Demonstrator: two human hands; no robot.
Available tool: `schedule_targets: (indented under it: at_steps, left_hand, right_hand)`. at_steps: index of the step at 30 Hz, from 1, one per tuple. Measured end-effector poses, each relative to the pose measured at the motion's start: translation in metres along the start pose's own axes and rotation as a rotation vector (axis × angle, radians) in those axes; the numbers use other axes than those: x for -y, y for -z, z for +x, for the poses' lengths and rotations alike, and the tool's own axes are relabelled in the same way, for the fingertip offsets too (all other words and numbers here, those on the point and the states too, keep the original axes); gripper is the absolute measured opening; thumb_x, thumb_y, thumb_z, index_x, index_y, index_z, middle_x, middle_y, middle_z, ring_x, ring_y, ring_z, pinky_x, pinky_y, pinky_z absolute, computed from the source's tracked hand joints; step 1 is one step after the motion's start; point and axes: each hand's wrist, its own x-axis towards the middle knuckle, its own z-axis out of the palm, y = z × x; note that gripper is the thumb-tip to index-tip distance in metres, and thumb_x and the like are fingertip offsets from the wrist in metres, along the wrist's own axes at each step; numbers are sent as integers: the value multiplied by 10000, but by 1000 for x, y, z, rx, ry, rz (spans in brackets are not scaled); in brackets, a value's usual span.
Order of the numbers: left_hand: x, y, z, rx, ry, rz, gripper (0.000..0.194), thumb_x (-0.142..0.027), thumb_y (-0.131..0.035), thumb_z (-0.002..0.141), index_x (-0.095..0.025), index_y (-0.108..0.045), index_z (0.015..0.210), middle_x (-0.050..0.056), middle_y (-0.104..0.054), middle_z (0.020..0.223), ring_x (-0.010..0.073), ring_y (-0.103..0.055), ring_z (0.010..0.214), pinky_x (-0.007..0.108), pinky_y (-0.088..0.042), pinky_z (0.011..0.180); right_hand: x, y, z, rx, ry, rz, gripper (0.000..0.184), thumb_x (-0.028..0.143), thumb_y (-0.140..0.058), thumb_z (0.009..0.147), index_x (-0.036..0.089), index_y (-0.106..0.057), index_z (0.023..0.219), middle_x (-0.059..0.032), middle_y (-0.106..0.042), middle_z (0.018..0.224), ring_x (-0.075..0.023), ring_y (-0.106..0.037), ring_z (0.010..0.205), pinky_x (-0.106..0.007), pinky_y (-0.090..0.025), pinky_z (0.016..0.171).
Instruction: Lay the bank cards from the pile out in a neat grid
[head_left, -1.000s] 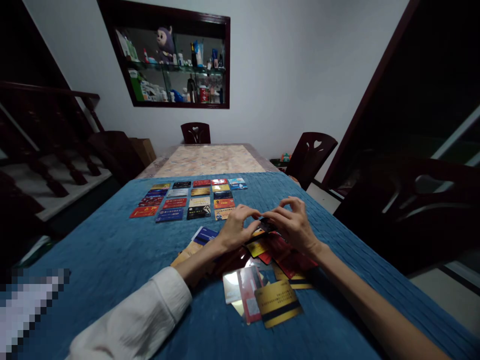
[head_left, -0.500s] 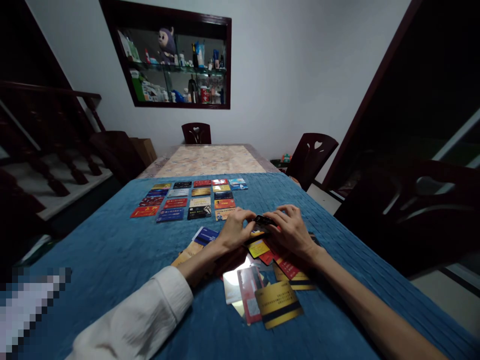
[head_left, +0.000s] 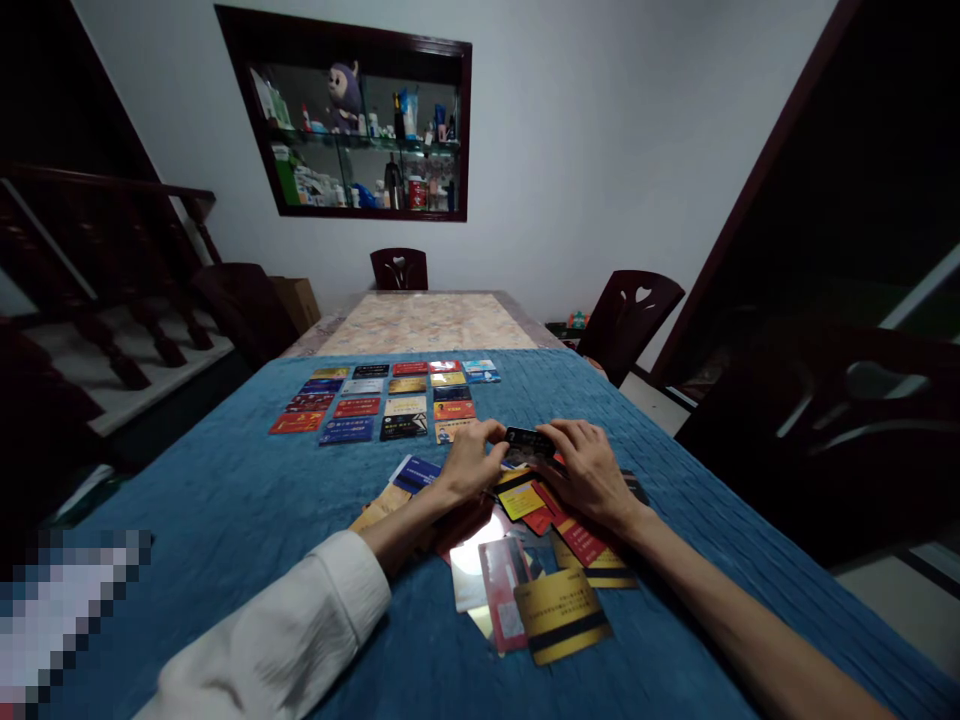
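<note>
Between my two hands a black card (head_left: 528, 439) is held up, tilted so its face shows. My left hand (head_left: 471, 462) pinches its left end between thumb and finger. At its right end, the fingers of my right hand (head_left: 591, 468) grip it. Under and in front of the hands lies a loose pile of cards: a yellow card (head_left: 521, 497), a red card (head_left: 579, 533), a gold card (head_left: 564, 617), a clear reddish card (head_left: 504, 592) and a blue card (head_left: 415, 474). Part of the pile is hidden by my hands and left forearm.
Beyond the hands, several cards lie in neat columns, among them a black-and-white card (head_left: 403, 427) and a blue card (head_left: 346, 431). A blue cloth (head_left: 225, 520) covers the near table. Chairs stand around it, one chair (head_left: 634, 318) at the right.
The black card has tilted up, so more of its face shows between my hands. My right hand has shifted slightly outward along it. The view has shifted a little.
</note>
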Motion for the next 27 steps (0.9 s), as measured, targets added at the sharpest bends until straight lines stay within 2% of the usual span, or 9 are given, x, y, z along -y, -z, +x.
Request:
schedule_targets:
  at_steps: [6, 10, 14, 21, 27]
  left_hand:
    - [1, -2, 1, 10, 12, -15, 77, -113, -582, 787, -169, -635, 789, 7, -678, 794, 161, -614, 779, 284, -466, 753]
    - [2, -2, -2, 17, -19, 18, 204, -96, -576, 791, -178, -629, 970, 14, -672, 833, 182, -613, 826, 316, -475, 813]
    - [1, -2, -7, 21, -73, 135, 404, -83, -546, 814, -181, -555, 1206, 51, -652, 925, 222, -595, 959, 359, -470, 898]
    - [-5, 2, -12, 61, -182, 351, 364, -139, -567, 841, -170, -538, 1202, 97, -619, 1042, 258, -547, 1014, 407, -480, 920]
    - [-6, -1, -12, 36, -286, 506, 502, -169, -578, 846, -153, -444, 1329, 143, -554, 1269, 292, -502, 1149, 459, -452, 990]
  right_hand:
    - [-1, -2, -3, -49, 9, -20, 393, 296, -544, 919, 187, -539, 1297, -153, -602, 1146, -295, -533, 1038, -439, -437, 867]
    - [-1, 0, -5, -62, 32, -18, 427, 266, -541, 912, 195, -518, 1333, -152, -603, 1154, -300, -528, 1047, -453, -438, 876]
    - [-2, 3, -5, -80, 57, -24, 433, 206, -535, 900, 175, -511, 1331, -152, -606, 1157, -295, -525, 1040, -446, -439, 878]
    - [-3, 4, -6, -67, 41, -36, 377, 227, -528, 913, 156, -555, 1282, -157, -580, 1154, -296, -499, 1059, -435, -453, 873]
    - [-1, 8, -4, -50, -5, -58, 380, 248, -529, 904, 150, -577, 1268, -156, -568, 1129, -298, -481, 1062, -432, -458, 864]
